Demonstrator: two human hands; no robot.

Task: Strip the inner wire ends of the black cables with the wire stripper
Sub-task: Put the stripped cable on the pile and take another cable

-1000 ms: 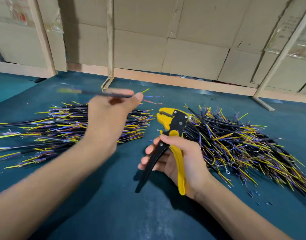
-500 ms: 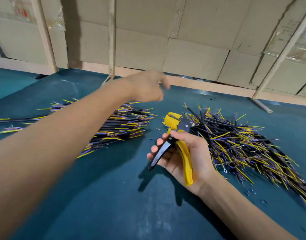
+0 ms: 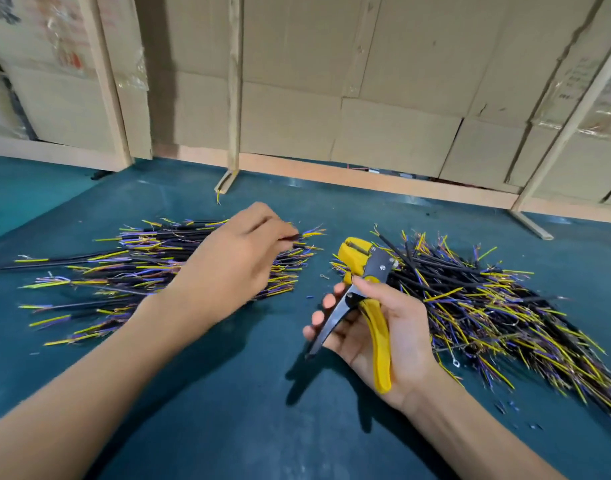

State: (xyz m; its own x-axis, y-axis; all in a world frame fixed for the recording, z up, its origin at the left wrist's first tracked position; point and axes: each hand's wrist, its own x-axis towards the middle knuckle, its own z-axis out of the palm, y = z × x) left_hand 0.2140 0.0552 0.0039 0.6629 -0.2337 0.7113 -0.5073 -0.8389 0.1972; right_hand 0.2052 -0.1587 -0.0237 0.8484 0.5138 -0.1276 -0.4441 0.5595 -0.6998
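The wire stripper (image 3: 364, 292) is being gripped by the right hand (image 3: 387, 337), handles apart, apparently readied for a cable. Left of it, a black cable (image 3: 292, 237) is being pinched by the left hand (image 3: 238, 261) over the left pile (image 3: 130, 268); right of it, another pile (image 3: 487, 306) is lying on the counter (image 3: 227, 393).

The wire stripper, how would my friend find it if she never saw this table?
Start at the dark teal table, which has a heap of black cables with yellow and purple wire ends on each side. Look in the gap between the heaps, where the right hand grips the yellow-and-black metal wire stripper. It is the only tool there, chunky and two-handled, unlike the thin cables around it.
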